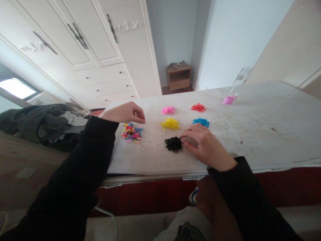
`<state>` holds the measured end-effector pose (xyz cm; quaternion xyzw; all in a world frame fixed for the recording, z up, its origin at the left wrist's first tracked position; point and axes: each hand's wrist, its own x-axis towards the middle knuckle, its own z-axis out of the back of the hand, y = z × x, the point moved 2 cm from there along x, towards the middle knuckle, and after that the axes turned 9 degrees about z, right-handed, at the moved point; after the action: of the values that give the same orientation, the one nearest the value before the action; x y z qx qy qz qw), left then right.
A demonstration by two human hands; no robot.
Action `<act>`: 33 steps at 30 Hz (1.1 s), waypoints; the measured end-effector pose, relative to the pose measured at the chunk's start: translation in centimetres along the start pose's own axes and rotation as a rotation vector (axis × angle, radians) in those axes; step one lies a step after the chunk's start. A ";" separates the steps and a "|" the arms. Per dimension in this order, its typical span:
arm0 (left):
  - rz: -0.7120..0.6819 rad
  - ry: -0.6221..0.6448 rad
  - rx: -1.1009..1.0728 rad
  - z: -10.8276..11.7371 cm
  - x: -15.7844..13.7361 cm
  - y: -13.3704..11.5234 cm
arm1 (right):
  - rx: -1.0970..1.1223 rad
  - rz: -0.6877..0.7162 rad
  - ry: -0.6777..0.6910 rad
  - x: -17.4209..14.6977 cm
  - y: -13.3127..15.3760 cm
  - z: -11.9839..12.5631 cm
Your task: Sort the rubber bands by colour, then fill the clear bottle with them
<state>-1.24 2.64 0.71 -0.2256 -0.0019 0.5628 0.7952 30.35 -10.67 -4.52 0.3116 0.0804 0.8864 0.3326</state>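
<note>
1. Fingers of the right hand (204, 147) lie bent and close together, tips pressed low at the right edge of the black pile (173, 144); whether a band is pinched between them cannot be told.
2. Fingers of the left hand (124, 112) curl loosely inward, thumb tip toward the forefinger, hovering just above and behind the mixed pile (131, 132); nothing shows held in them.
3. Black pile lies straight to the left of the right fingertips, touching them or nearly so. It is a roundish tangle with no clear long axis, so the approach side matters more than any angle. The right hand is far nearer to it than the left.
4. Mixed pile sits directly under the left hand's fingertips, toward the person's side of them, near the left edge of the table (250, 134). It is a loose heap of small bands in yellow, pink, blue and red.
5. Sorted heaps stand apart in a loose grid beyond the black one: yellow pile (170, 124) and blue pile (201, 122) in the middle row, pink pile (168, 110) and red pile (198, 107) farther back. The blue pile is just behind the right knuckles.
6. Each heap is thin, springy loops, lightly tangled.
7. At the far right stands a clear bottle (237, 85), pink at its base.
</note>
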 end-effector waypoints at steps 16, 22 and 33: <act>-0.001 0.191 -0.019 -0.9 -0.2 0.3 | -0.005 0.005 0.009 0.0 -0.1 0.0; -0.005 0.064 -0.085 -0.4 -0.4 0.0 | -0.004 0.002 0.017 0.0 0.0 0.0; 0.028 0.021 -0.140 0.2 -0.3 1.0 | -0.003 0.003 0.023 -0.1 -0.2 -0.1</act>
<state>-2.29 2.73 0.57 -0.2868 -0.0298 0.5699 0.7695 30.42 -10.59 -4.68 0.3009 0.0822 0.8906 0.3309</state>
